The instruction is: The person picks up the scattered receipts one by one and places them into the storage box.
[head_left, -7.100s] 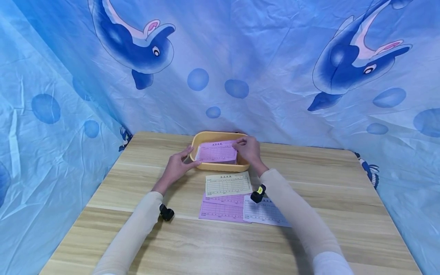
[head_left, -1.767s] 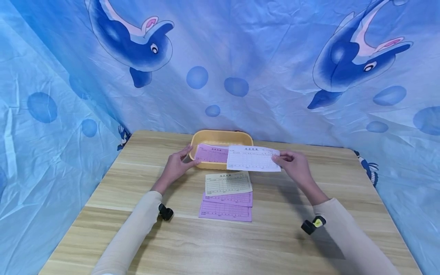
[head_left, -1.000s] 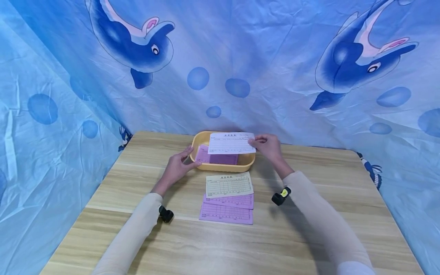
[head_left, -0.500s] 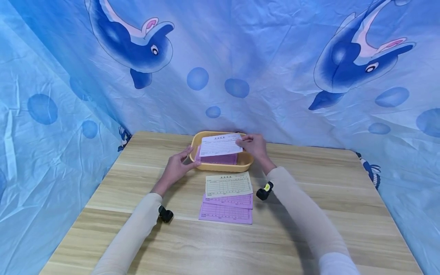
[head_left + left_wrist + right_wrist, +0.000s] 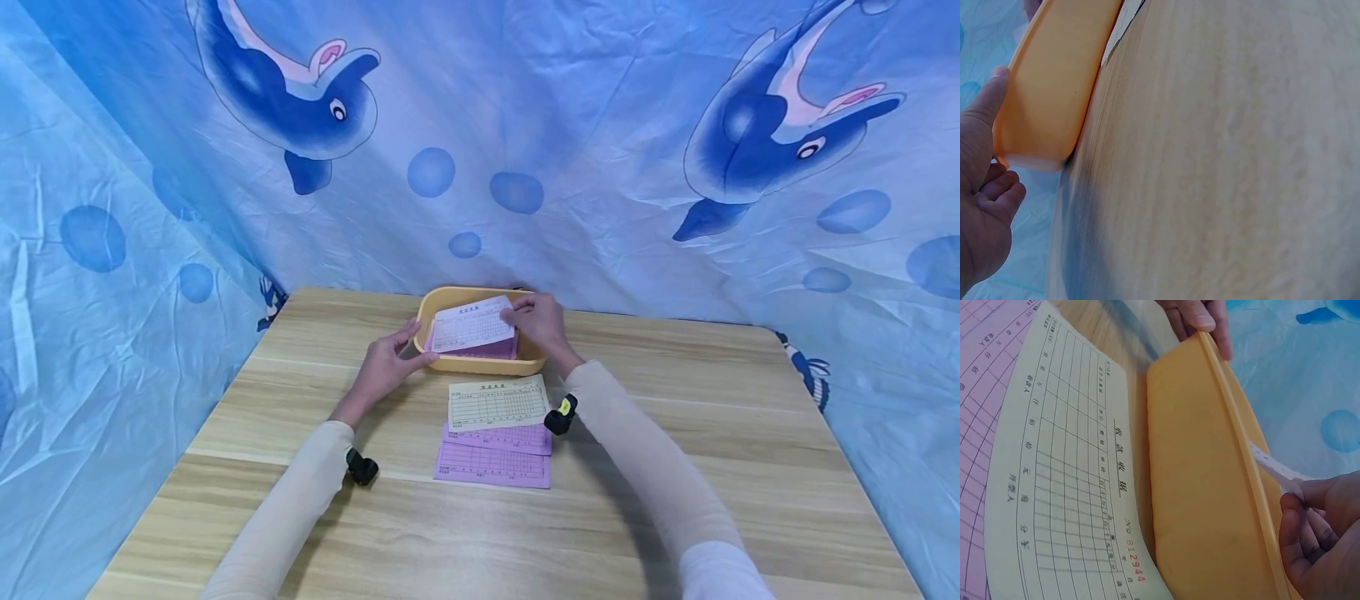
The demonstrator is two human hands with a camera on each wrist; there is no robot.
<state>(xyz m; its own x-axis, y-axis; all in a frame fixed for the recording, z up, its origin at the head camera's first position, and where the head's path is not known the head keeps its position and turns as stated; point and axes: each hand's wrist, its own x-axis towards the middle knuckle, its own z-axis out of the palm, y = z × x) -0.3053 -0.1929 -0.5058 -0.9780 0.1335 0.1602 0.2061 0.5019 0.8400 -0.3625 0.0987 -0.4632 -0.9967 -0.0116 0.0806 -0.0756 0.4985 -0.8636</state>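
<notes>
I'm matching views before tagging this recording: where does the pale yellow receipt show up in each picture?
Head: pale yellow receipt just below centre, on the table.
Left wrist: only a sliver of the pale yellow receipt at the top edge, left of centre.
Right wrist: pale yellow receipt large in the left half, its print turned sideways.
Shared landmark: the orange-yellow tub, right beside it in every view.

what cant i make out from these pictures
Fine print on the white slip: head view, too small to read.
What lies deeper in the basket: head view, purple paper and the white slip cover it.
Top of the upper loose purple slip: head view, under the pale yellow slip.
Rest of the left hand: right wrist view, cut off by the top edge.
</notes>
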